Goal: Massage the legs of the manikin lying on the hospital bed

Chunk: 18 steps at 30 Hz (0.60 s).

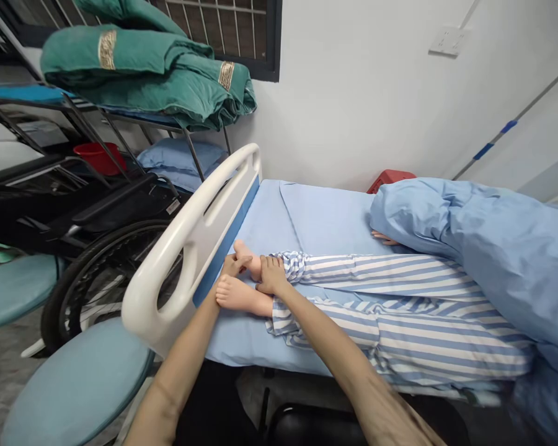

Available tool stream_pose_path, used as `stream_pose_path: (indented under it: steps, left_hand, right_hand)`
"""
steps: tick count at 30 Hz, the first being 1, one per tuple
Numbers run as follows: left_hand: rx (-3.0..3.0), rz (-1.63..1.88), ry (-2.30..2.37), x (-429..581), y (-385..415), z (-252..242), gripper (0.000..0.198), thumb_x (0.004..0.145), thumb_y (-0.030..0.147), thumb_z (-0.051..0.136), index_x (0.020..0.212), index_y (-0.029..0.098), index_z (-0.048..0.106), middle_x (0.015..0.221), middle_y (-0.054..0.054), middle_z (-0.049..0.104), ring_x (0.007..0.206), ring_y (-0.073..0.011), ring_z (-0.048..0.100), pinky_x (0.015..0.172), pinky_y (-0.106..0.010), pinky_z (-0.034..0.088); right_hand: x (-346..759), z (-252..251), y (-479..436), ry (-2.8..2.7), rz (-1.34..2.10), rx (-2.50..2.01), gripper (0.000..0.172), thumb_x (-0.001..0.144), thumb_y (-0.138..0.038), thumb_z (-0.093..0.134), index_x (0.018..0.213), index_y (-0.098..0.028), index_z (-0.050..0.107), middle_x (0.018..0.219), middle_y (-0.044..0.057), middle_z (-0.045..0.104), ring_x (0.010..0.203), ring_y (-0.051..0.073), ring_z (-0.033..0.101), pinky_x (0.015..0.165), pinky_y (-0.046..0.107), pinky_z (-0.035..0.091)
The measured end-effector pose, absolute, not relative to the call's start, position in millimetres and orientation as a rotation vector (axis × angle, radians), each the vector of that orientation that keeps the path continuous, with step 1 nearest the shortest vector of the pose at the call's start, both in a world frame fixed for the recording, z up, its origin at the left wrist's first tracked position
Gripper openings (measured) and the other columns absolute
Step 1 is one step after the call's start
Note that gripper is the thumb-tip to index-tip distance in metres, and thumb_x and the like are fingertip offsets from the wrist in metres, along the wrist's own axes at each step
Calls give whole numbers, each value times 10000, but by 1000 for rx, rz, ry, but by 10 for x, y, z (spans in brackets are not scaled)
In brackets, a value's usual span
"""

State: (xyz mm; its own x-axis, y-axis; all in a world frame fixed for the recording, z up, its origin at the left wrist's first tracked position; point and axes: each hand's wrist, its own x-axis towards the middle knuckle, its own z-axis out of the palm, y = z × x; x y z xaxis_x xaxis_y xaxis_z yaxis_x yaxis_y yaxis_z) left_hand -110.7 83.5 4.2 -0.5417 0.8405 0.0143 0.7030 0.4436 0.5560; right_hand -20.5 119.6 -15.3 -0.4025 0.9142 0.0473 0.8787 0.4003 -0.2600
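Observation:
On the bed lie two legs of what looks like a care manikin, in blue-and-white striped trousers [385, 272], with smooth bare feet. My left hand [234, 265] is closed around the far foot [242, 250], its fingers lying across the instep. Around the ankle of that same leg, at the gathered trouser cuff [294, 265], my right hand [272, 276] keeps its grip. The near foot [235, 293] rests in front of my hands, next to my left wrist, and hides part of it. A bunched blue quilt [469, 229] covers the upper body; some fingers show at its edge.
The white bed footboard [167, 248] rises just left of the feet. Beyond it are a black wheelchair [111, 248], round blue-green stools [79, 384] and a rack with folded green quilts [167, 74]. A red object [389, 178] sits by the wall.

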Motion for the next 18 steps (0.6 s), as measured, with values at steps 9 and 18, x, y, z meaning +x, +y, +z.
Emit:
stream_pose_path:
  steps: [9, 18]
  left_hand:
    - [861, 822, 2925, -991, 509, 79, 448, 945, 240, 79, 1068, 53, 467, 1021, -232, 525, 974, -305, 492, 740, -414, 320]
    - [1151, 830, 2362, -1311, 137, 69, 496, 912, 200, 37, 1184, 18, 410, 1183, -308, 475, 1150, -364, 460, 841, -533, 365]
  right_hand:
    - [-215, -45, 1218, -2519, 432, -1666, 1008, 601, -405, 713, 1416, -64, 228, 1372, 207, 367, 1273, 317, 303, 1090, 462, 126]
    - [-204, 137, 769, -2401, 342, -1560, 781, 684, -344, 635, 1350, -47, 357, 1377, 216, 355, 1283, 346, 284, 1079, 480, 195]
